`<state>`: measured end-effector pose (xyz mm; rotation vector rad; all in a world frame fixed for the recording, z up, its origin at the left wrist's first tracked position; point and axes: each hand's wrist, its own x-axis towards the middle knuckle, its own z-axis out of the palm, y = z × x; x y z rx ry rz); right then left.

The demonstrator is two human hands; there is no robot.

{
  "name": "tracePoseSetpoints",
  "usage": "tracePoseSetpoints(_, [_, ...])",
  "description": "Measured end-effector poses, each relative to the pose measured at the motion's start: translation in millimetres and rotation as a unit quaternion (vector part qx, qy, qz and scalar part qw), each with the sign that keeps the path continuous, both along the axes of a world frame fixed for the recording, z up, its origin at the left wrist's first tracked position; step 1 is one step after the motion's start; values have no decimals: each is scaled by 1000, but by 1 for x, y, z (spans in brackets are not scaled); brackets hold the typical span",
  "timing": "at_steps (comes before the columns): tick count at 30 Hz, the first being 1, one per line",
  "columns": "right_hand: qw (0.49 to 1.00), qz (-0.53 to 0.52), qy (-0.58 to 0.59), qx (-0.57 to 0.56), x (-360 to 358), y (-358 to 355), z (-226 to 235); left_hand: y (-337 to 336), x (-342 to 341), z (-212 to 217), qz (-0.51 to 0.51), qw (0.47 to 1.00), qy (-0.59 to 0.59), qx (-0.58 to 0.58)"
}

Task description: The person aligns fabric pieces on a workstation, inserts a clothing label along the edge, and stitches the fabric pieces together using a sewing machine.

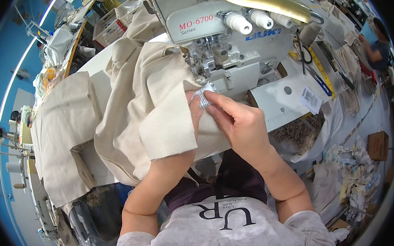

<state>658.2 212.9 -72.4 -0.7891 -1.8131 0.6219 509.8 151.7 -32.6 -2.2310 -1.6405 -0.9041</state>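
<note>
My right hand (pixel 240 120) pinches a small white and grey label (pixel 205 96) between thumb and fingertips, just in front of the sewing machine's needle area. My left hand (pixel 196 108) reaches under a flap of beige fabric (pixel 169 120). Only a strip of it shows beside the label, and the fabric hides most of its fingers. The beige fabric drapes over the left forearm and runs up to the presser foot area (pixel 200 77) of a white overlock sewing machine (pixel 199 22).
More folded beige cloth (pixel 63 137) hangs over the table's left side. Scissors (pixel 305 53), a blue-handled cutter (pixel 319 80) and a yellow tape measure (pixel 320 68) lie right of the machine near a printed paper tag (pixel 311 99). Another person (pixel 376 46) is at the far right.
</note>
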Motion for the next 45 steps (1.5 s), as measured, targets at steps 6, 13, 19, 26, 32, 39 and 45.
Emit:
tracePoseSetpoints(6, [999,-24,-10,41,2,2,-4,-30,-3,11,-8,996,92,-11])
tracePoseSetpoints(13, [998,-29,-2,59,0,0,-4,-42,-6,-6,170,907,100,373])
tracePoseSetpoints(19, [998,-32,-36,44,1,0,-7,-42,-11,22,142,983,-90,70])
tracePoseSetpoints(26, [998,-35,-15,43,0,-3,-3,-21,-8,53,4,972,153,180])
tracePoseSetpoints(32, [999,-25,-23,13,3,-2,-3,-34,-8,36,-179,916,323,153])
tracePoseSetpoints(39, [998,-39,-34,23,1,-2,-3,0,-33,73,-10,950,227,214])
tracePoseSetpoints(45, [998,-32,1,47,-2,-1,-7,-14,-14,76,-19,947,258,191])
